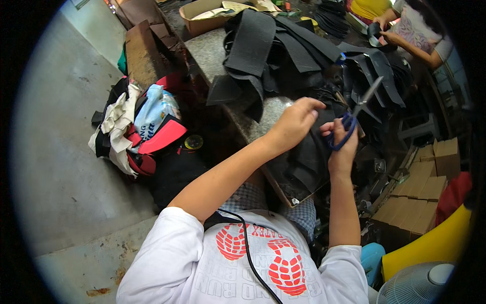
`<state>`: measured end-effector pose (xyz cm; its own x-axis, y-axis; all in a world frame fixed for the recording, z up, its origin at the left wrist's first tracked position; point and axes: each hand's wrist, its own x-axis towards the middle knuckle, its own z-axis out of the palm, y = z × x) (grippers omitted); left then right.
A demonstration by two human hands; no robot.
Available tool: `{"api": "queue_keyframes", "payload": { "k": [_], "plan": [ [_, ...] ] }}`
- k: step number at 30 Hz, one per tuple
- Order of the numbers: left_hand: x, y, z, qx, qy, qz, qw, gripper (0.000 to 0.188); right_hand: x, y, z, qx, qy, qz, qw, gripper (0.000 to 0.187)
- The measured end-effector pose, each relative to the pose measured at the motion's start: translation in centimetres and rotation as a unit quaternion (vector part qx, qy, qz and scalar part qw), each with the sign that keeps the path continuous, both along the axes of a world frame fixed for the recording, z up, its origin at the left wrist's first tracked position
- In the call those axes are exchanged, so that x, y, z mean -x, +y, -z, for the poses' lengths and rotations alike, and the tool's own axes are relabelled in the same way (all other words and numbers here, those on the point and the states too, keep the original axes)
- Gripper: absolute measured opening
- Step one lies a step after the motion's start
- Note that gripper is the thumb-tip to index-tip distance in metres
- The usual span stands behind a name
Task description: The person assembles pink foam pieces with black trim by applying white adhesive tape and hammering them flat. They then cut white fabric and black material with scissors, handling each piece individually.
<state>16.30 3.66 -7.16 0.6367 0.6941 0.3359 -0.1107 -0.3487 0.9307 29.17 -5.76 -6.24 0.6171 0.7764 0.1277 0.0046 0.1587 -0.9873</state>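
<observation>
My right hand (344, 152) grips a pair of scissors (349, 126) by its blue handles. The silver blades point up and to the right, a little apart. To its left, my left hand (298, 119) hovers above the table, fingers loosely bent and a gap showing at the thumb, with nothing visible in it. Beneath both hands, dark flat pieces (309, 157) lie on the speckled tabletop (253, 126). Long black strips of sheet material (250, 45) are heaped just beyond my left hand. More curved black pieces (379, 76) lie past the scissors' blades.
At the left, a pile of cloth and red scraps (147, 126) stands beside the table. A cardboard box (202, 17) sits at the far end. Cartons (415, 192), a yellow roll-like thing (425, 243) and a fan (415, 283) are at right. A co-worker's hands (387, 30) hold a black piece.
</observation>
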Motion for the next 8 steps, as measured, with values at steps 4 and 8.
{"api": "queue_keyframes", "payload": {
  "k": [4,8],
  "plan": [
    [5.4,0.2,-1.6,-0.192,-0.034,-0.286,0.938,0.032,-0.6,0.2,0.2,-0.001,-0.033,-0.014,0.999,0.019],
    [10.1,4.9,-1.0,-0.177,-0.052,-0.467,0.865,0.048,-0.9,-0.4,-1.3,0.003,-0.116,-0.074,0.991,0.022]
  ]
}}
